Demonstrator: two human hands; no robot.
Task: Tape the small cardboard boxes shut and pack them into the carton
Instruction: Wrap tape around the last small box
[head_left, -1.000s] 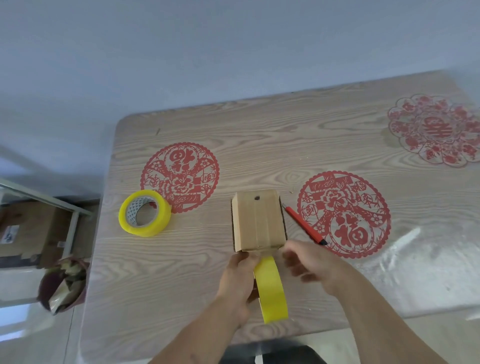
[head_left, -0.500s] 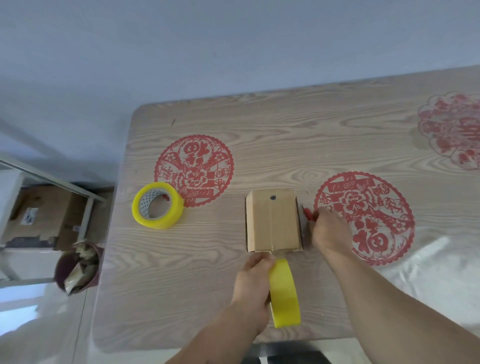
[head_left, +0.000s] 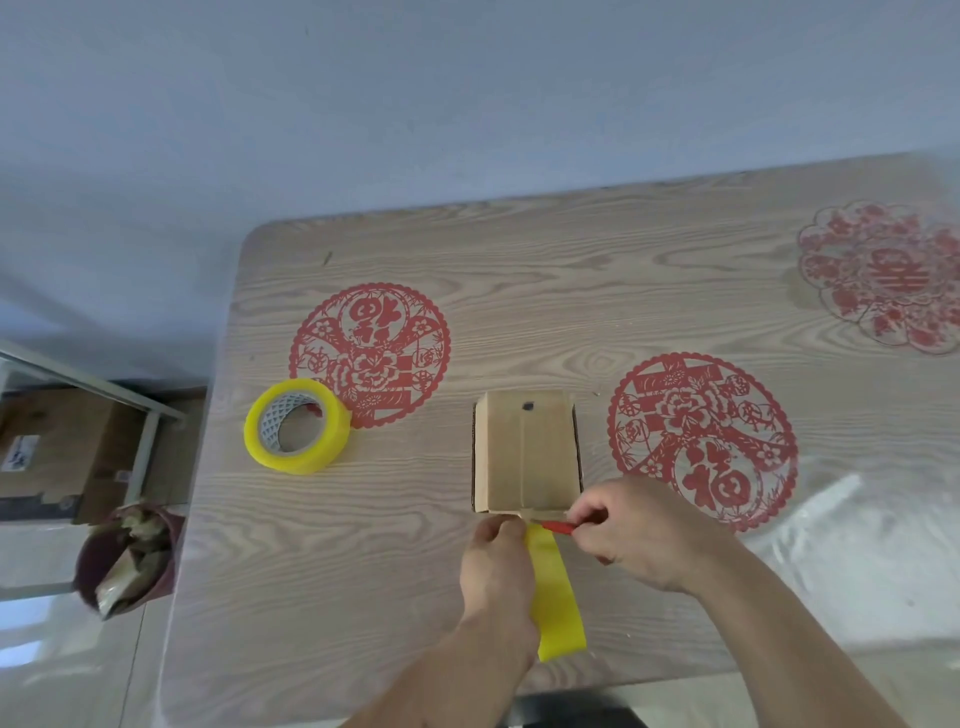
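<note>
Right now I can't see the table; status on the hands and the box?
Left hand grips yellow tape roll. Right hand holds red cutter at the tape by small cardboard box. Nothing in the way.

Soft, even daylight fills the scene, bright without being harsh. A broad white glare lies across the glossy film on the worktop (head_left: 597, 291) at its right near corner, washing out the wood grain there, and the pale floor (head_left: 47, 670) at lower left shines in the same way. Shadows are faint: a thin dark one hugs the left side of the small cardboard box (head_left: 525, 451), and a soft one lies under the tape roll (head_left: 296, 426). The wide lens bows the worktop's far edge and stretches the corners. Detail is slightly soft overall, more so toward the edges.
</note>
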